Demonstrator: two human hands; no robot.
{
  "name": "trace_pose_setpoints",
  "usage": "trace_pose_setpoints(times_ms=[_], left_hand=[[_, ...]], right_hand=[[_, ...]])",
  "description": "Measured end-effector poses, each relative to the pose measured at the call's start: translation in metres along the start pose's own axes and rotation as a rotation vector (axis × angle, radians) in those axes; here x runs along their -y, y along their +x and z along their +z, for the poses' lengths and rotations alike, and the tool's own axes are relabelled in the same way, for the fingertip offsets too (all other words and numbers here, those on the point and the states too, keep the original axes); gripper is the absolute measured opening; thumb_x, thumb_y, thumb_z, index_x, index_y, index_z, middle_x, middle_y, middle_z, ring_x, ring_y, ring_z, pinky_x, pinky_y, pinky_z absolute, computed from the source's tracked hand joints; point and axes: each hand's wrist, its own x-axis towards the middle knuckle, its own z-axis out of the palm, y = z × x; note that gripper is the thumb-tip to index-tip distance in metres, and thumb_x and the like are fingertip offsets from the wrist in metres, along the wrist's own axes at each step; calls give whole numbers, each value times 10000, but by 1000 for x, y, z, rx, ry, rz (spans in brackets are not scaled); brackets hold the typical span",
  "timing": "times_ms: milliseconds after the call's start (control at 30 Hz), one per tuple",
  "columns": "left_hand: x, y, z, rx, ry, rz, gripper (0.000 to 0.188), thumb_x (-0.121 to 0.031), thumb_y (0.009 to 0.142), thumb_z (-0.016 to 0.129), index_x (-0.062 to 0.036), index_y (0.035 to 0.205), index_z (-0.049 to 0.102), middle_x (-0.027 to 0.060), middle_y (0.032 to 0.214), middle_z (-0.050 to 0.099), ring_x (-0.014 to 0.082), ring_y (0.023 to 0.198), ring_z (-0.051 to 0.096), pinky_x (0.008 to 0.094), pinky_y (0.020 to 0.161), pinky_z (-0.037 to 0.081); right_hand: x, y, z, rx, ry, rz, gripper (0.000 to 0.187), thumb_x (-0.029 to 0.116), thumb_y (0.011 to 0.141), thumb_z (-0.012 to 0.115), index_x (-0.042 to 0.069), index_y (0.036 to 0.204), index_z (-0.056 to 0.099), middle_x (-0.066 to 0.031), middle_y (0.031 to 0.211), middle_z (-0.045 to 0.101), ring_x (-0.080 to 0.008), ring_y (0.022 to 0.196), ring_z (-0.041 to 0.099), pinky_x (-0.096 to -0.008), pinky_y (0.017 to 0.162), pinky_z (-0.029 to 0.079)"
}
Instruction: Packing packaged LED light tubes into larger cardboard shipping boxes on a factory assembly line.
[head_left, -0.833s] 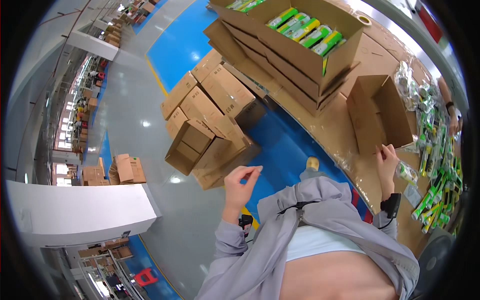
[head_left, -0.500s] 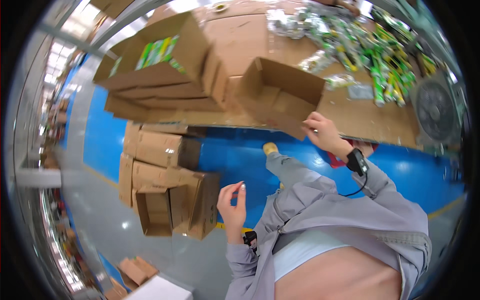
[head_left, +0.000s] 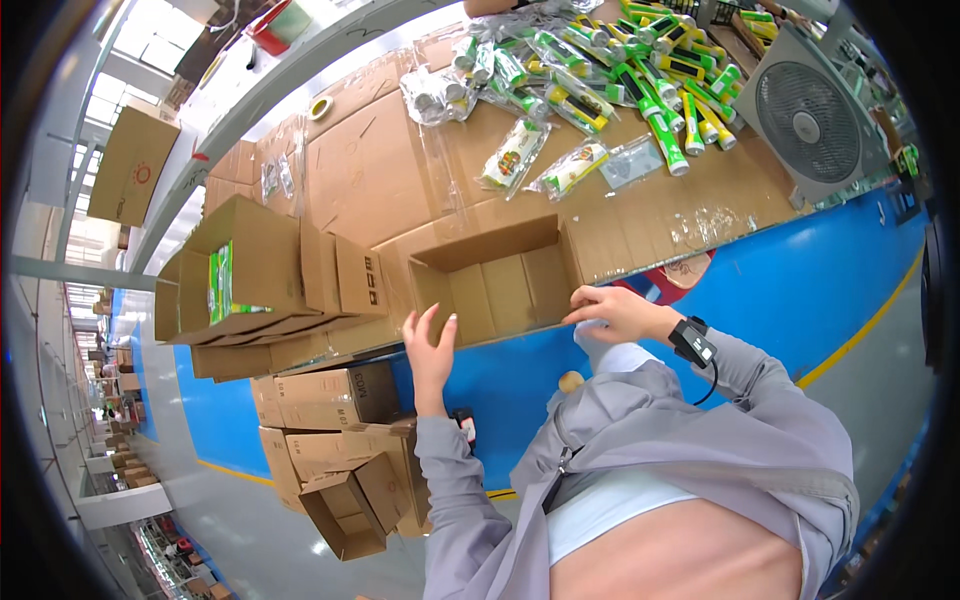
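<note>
An open cardboard box (head_left: 490, 246) with nothing in it sits at the front edge of the cardboard-covered table (head_left: 360, 165). My right hand (head_left: 622, 314) is at its right front corner, the fingers closed on the wall there. My left hand (head_left: 430, 358) is by the left front corner, fingers spread and curved, holding nothing; whether a fingertip touches the box I cannot tell. To the left stands a larger open carton (head_left: 265, 260) with green-and-white packs (head_left: 222, 280) inside.
Many green and yellow flashlights (head_left: 665, 125), some bagged, lie at the back right beside a grey fan (head_left: 805, 120). A tape roll (head_left: 320, 107) rests farther back. Stacked cartons (head_left: 330, 400) stand on the floor at left. A red stool (head_left: 680, 278) is under the table edge.
My left hand has risen from beside my body to the box's left front corner, its fingers spreading. My right hand stays at the box's right side. The view has shifted toward the table.
</note>
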Motion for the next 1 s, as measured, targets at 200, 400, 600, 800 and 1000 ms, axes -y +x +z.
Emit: trace_pose_setpoints(times_ms=[200, 400, 600, 800, 1000], left_hand=[[3, 35, 28, 15, -3, -121, 431, -212, 841, 612, -12, 1215, 535, 194, 1134, 591, 284, 1087, 556, 340, 937, 409], [-14, 33, 32, -47, -72, -246, 441, -192, 845, 597, 20, 1222, 512, 222, 1118, 582, 316, 1066, 557, 339, 898, 426], [-34, 18, 44, -106, -90, -354, 454, -202, 858, 595, 17, 1242, 493, 214, 1144, 572, 305, 1074, 553, 333, 910, 419], [-42, 29, 43, -52, -51, -381, 454, -202, 865, 584, 17, 1250, 485, 224, 1161, 561, 299, 1102, 541, 339, 924, 411], [-61, 73, 47, 82, -78, -244, 458, -216, 876, 574, 24, 1254, 479, 228, 1186, 547, 304, 1114, 533, 341, 936, 403]], right_hand=[[-74, 25, -57, -307, 110, 93, 492, 83, 724, 584, 91, 1209, 501, -146, 1270, 413, -296, 932, 559, -364, 822, 476], [-214, 77, -71, -175, -412, 232, 668, 52, 604, 581, 90, 1252, 425, -130, 1255, 428, -327, 1188, 378, -427, 1007, 310], [-278, 126, -69, -47, -537, 129, 525, 76, 629, 617, 73, 1140, 496, -119, 1168, 474, -306, 1119, 435, -430, 976, 321], [-270, 132, -84, -288, -416, 187, 457, 88, 655, 634, 32, 1090, 505, -137, 1091, 484, -329, 1005, 461, -396, 875, 400], [-243, 103, -119, -868, 1259, 572, 318, 88, 755, 530, 28, 1067, 508, -101, 1004, 556, -250, 939, 549, -343, 857, 433]])
